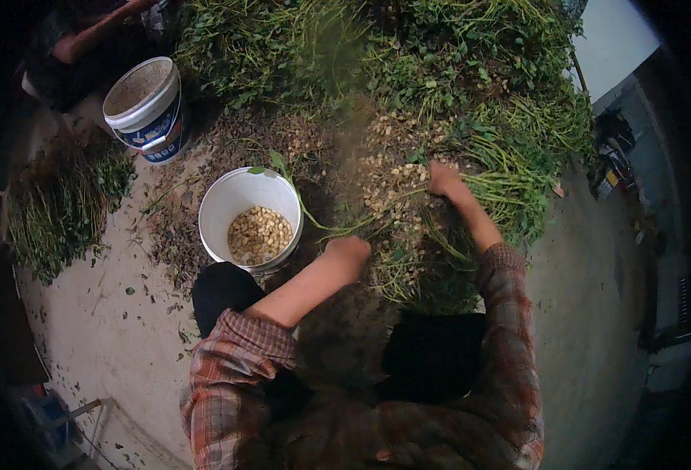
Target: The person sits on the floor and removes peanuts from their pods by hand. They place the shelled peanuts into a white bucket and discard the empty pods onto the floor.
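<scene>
My left hand point(348, 257) is curled beside the white bucket, over pulled peanut plants; its fingertips are hidden, so what it holds is not clear. My right hand point(444, 179) is closed at the peanut pile, and a thin green peanut stem point(375, 218) runs from it leftward to the bucket's side. Freshly dug peanuts point(389, 176) cling to roots around and left of the right hand. The white bucket point(213, 202) stands by my left knee, with loose peanuts in their shells point(260, 235) covering its bottom. Leafy stems point(504, 182) spread to the right of my right hand.
A large heap of peanut plants point(439, 64) lies ahead. At the upper left stands a second bucket point(160, 126), near another person's arm point(96, 35). More plants point(66, 205) lie on the concrete floor point(128, 323) at left. Dry leaf litter point(175, 241) surrounds the white bucket.
</scene>
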The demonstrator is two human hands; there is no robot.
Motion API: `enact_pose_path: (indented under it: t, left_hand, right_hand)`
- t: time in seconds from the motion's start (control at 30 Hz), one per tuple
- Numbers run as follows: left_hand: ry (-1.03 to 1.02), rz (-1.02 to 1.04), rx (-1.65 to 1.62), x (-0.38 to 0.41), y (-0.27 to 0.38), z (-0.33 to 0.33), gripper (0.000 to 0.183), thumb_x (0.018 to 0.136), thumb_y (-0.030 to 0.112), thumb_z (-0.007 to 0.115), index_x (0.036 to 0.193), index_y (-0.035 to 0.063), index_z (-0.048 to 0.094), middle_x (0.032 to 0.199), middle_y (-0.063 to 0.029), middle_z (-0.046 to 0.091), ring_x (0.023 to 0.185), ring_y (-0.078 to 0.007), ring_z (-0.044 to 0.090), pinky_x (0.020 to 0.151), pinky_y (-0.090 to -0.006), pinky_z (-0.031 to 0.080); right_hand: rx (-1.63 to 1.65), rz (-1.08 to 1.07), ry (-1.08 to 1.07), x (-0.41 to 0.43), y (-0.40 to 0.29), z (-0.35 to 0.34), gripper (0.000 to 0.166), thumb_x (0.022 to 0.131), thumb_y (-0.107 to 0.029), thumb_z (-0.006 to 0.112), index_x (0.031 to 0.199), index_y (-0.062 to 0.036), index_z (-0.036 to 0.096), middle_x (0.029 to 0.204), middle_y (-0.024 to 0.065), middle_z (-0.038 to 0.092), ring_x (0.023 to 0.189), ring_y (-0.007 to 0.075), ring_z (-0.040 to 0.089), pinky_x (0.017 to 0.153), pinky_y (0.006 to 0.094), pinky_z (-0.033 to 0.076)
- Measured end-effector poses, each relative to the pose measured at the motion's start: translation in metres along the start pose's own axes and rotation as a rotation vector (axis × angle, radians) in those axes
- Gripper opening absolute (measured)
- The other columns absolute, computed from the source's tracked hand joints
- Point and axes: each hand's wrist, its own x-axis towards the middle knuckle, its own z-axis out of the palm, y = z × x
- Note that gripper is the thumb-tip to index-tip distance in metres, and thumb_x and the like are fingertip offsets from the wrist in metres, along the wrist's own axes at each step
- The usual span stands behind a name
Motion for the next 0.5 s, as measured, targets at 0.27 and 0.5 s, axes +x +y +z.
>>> enact_pose_path:
  t: [0.27,0.5]
  left_hand:
    - [0.091,-0.092,-0.015,0.004,0.007,-0.02,0.02,0.07,0.005,0.063,0.09,0.0032,0.063,0.094,-0.0181,0.064,0.091,-0.033,0.063,0.075,-0.042,0.052]
    - [0.52,-0.037,-0.165,0.039,0.004,-0.008,0.037,0.074,0.015,0.063,0.106,0.0014,0.052,0.113,-0.0229,0.054,0.108,-0.0369,0.051,0.087,-0.0458,0.044]
  right_hand:
    - [-0.015,-0.053,0.189,-0.061,0.022,-0.039,0.036,0.07,-0.014,0.063,0.104,-0.0052,0.062,0.094,0.0173,0.06,0.088,0.0345,0.058,0.073,0.0432,0.048]
    - [0.496,-0.166,0.471,-0.124,0.08,-0.123,0.024,0.076,-0.009,0.054,0.097,0.0006,0.061,0.073,0.0156,0.059,0.066,0.0242,0.054,0.062,0.0363,0.042]
